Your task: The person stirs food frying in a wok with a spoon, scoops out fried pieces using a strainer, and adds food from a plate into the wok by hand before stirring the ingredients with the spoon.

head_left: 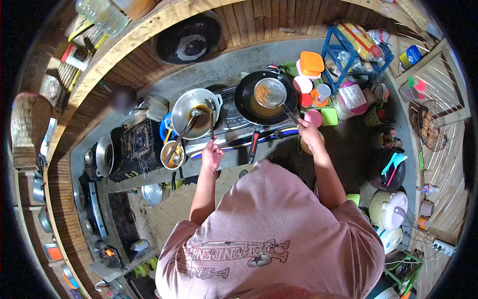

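Observation:
My right hand [309,134] is closed around the handle of a round wire-mesh strainer [279,99]. Orange-brown fried bits [265,93] lie inside the strainer, which is over a black frying pan [244,107] with brownish liquid in it. The pan's black-and-red handle [254,145] points towards me. My left hand [212,155] grips the lower end of a long-handled spatula [212,122], whose head is at the right side of a silver pot [178,110]. Brown liquid sits in that pot, and a ladle [188,127] leans in it.
Left of the pot's front stands a small bowl [168,158] of brownish food with a spoon. Plastic containers [312,64] and a blue rack [332,57] are right of the stove. A sooty grate [137,144] lies to the left, and a wok [189,40] hangs on the wall.

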